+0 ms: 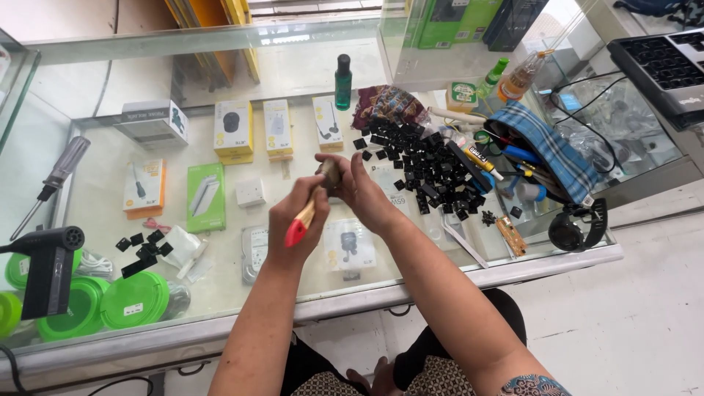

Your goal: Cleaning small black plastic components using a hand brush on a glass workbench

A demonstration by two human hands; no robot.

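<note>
Glass counter (440, 282): I work mid-counter, near the front edge.
Left hand (297, 220): closed around brush (306, 214), red handle end down, bristles up.
Right hand (357, 187): pinching something small at the bristles; likely a keycap, can't tell.
Keycaps (429, 165): black pile, toward back right.
Tip: short light strokes, firm pinch.

Only 1 view is given, taken from a camera worn on the head of a seated person. It is aimed steeply down and forward over the glass worktop (513, 268), whose near edge crosses the lower half of the picture. Both forearms are seen entering from the bottom edge, and the hands are framed close, near the centre. The lap is caught at the bottom, the floor at the right.
</note>
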